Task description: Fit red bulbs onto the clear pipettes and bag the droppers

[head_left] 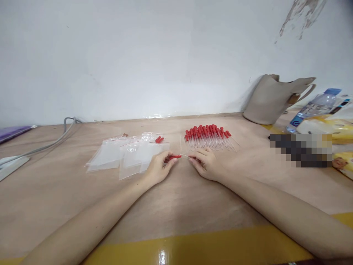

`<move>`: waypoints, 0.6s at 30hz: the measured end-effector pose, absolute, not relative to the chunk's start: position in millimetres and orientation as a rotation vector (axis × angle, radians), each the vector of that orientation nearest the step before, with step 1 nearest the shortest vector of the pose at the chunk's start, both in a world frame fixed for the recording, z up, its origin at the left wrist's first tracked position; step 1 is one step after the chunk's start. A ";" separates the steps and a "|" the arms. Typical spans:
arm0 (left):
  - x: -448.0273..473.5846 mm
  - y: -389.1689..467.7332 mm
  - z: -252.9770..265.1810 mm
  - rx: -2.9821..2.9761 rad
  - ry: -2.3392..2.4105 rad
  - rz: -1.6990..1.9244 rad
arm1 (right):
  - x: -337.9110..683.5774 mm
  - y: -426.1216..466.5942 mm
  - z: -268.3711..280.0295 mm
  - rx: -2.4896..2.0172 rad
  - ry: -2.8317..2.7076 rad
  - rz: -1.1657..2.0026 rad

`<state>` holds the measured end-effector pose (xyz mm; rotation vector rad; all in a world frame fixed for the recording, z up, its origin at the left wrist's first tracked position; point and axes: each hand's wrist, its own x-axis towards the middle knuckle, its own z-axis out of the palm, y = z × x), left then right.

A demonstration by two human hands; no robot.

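Observation:
My left hand (pixel 159 166) is closed around a red rubber bulb (pixel 175 157), which points to the right. A thin clear tube (pixel 184 155) runs from the bulb's end to my right hand (pixel 206 163), whose thumb and fingers pinch its other end. Whether the tube sits inside the bulb is too small to tell. Just beyond my right hand lies a row of red-bulbed droppers (pixel 207 133), their clear tubes toward me. Loose red bulbs (pixel 159 140) rest on the clear plastic bags (pixel 110 154) beyond my left hand.
A grey cable (pixel 59 139) and a purple item (pixel 13 133) lie at the left. To the right stand a beige jug-shaped container (pixel 266 99), a tilted water bottle (pixel 311 108) and yellow packaging (pixel 328 127). Yellow tape (pixel 176 244) lines the table's front edge; a white wall (pixel 138 62) rises behind.

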<state>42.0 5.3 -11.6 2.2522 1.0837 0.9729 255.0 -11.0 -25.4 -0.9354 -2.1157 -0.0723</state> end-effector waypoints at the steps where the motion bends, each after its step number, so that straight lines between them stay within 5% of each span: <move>1: 42.4 5.0 -12.3 2.231 1.082 0.980 | 254.9 -11.4 -25.7 -0.931 -2.114 -0.072; 18: 44.3 9.1 -17.7 2.165 1.072 1.081 | 247.6 -14.5 -24.1 -0.863 -2.129 0.014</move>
